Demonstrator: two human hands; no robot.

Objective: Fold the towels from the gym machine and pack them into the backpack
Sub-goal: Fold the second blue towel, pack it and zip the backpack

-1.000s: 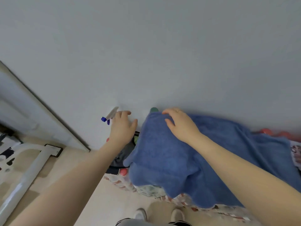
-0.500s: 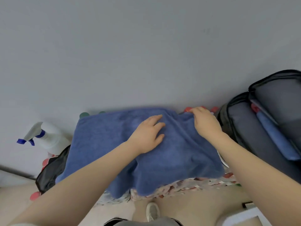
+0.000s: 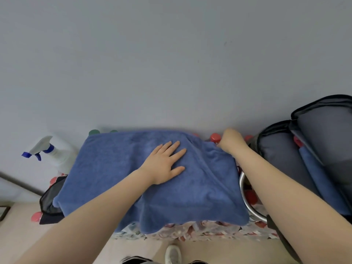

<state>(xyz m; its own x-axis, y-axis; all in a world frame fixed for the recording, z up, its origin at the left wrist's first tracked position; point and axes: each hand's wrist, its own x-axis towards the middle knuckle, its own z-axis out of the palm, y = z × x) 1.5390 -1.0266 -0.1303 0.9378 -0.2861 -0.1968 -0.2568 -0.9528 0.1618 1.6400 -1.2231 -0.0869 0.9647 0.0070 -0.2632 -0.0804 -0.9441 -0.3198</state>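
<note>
towel (image 3: 118,168): solid mid blue, no print, under the left hand's fingers (image 3: 176,149). Cloth (image 3: 190,232) below it: white, red and green busy print. Caps (image 3: 214,137) just left of the right hand (image 3: 231,142): red; two more caps (image 3: 94,132) well left of the left fingers: dark green. Sprayer (image 3: 55,153) far left: white, blue trigger and collar. Backpack (image 3: 282,159) right of the right hand: grey panels, black trim, blue strip inside. Bowl (image 3: 247,202): bare metal. Wall (image 3: 171,63): flat pale grey. Shoe (image 3: 172,254): white.
</note>
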